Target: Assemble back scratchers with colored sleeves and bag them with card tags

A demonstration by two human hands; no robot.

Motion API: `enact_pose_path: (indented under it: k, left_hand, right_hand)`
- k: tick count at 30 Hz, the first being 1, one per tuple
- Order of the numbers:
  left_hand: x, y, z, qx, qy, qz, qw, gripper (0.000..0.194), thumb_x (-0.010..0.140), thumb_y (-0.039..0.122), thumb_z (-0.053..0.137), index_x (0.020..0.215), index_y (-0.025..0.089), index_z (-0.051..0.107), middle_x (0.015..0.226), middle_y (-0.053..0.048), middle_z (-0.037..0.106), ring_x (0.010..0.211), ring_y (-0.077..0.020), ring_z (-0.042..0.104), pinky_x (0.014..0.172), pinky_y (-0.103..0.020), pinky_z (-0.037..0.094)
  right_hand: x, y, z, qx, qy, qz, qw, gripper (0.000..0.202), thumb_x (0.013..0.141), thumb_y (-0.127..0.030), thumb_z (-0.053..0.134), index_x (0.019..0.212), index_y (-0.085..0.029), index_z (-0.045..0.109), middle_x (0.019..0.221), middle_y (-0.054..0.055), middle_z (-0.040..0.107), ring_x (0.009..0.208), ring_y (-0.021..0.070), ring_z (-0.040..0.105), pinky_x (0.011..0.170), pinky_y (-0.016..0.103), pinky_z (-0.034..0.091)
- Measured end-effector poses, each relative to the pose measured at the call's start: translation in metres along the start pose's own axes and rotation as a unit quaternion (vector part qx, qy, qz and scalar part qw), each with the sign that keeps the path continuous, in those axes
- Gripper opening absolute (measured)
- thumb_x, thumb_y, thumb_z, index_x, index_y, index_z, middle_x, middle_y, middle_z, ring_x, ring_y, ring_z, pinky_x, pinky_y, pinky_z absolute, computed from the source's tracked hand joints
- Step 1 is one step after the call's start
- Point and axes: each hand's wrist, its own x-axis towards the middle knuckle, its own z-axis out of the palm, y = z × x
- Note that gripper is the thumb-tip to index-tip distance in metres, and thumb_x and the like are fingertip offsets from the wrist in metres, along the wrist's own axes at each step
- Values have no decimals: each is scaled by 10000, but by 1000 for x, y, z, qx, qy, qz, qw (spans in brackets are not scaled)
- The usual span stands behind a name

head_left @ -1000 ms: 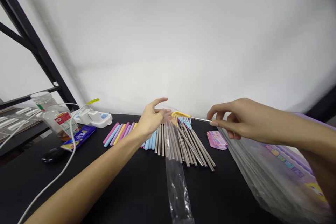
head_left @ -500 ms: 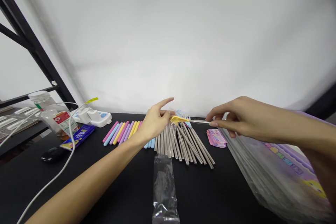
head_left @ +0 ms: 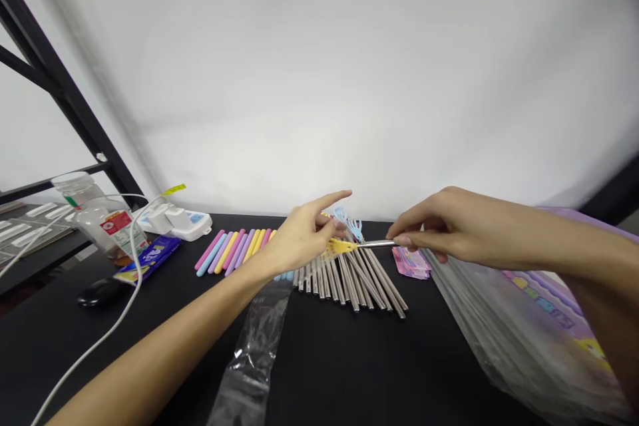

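Between thumb and fingers, my right hand [head_left: 429, 223] pinches the end of a thin metal rod [head_left: 375, 243], which has a yellow head [head_left: 340, 247]. My left hand [head_left: 302, 236] is closed at the yellow head, index finger stretched out above it, and seems to hold the mouth of a clear plastic bag [head_left: 254, 346] that trails down toward the front. The yellow head lies at the bag's mouth. Beneath the hands several metal rods [head_left: 369, 279] are fanned out on the black table [head_left: 359, 366], with light-blue heads [head_left: 349, 223] at their far end.
A row of pastel sticks [head_left: 234, 249] lies left of the rods. Pink cards [head_left: 412, 262] and stacked plastic bags [head_left: 499, 319] are at the right. Farther left are a power strip [head_left: 194, 226], a blue packet [head_left: 154, 256], a clear jar [head_left: 104, 219], a black mouse [head_left: 102, 293] and a white cable [head_left: 120, 319].
The bag's lower end has swung left. My left hand has shifted slightly right, and the yellow head with its rod is a little lower.
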Motion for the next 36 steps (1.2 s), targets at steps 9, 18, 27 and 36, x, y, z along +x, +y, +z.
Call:
enact_pose_path:
  k: [9,18,27,36]
  left_hand:
    - [4,1,-4,-162,4,-38,986,502,925,292,592,1398,191,458,1073,-149,712,980,-233,702,958,-425,520]
    - [5,-6,-1,-308,-93,-13,947,457,930,378,587,1349,247,458,1188,-150,624,1056,-267,663,999,-507,473]
    - [5,-3,-12,-101,28,97,990,404,909,350,598,1282,238,488,1185,-111,578,1137,-246,602,1008,-434,460]
    - [-4,-10,-54,194,-178,19,965,850,712,440,773,1461,255,414,1006,-100,678,809,-219,669,679,-286,502]
  right_hand:
    - [6,10,2,9,-19,25,999,264,858,-430,573,958,-259,747,747,13,725,599,159,608,556,264,429]
    - [14,4,16,134,-58,58,988,374,778,-390,681,1101,-222,597,923,53,728,577,155,639,525,259,457]
    - [32,14,26,231,-76,10,970,410,828,-500,654,1108,-202,679,834,40,703,678,162,620,606,274,471]
    - [30,22,25,195,-80,4,977,419,823,-486,650,1103,-180,709,640,12,644,585,144,541,561,274,409]
